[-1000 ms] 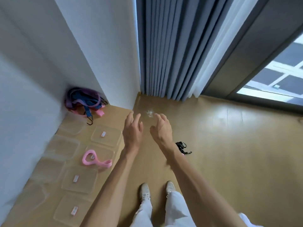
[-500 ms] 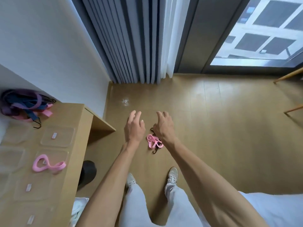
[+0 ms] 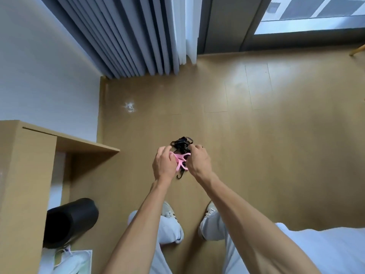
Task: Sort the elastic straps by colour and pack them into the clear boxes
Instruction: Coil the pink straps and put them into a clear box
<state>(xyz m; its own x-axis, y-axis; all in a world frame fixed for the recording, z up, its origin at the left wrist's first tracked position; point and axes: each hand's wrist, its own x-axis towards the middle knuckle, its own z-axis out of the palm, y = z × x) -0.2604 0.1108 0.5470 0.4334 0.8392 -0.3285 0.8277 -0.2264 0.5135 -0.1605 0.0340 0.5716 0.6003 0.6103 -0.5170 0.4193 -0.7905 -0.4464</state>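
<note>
seen from the head, looking down: the left hand (image 3: 165, 165) and right hand (image 3: 198, 162) reach low over a wooden floor (image 3: 256, 135), fingers curled round a pink strap (image 3: 181, 160) stretched between them. a tangle of black straps (image 3: 181, 144) lies just beyond, touching the pink one.

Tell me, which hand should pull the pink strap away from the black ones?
Probably the left hand: its fingers curl round the pink elastic strap. The right hand sits nearer the tangled black elastic straps, so it could hold those back.
</note>
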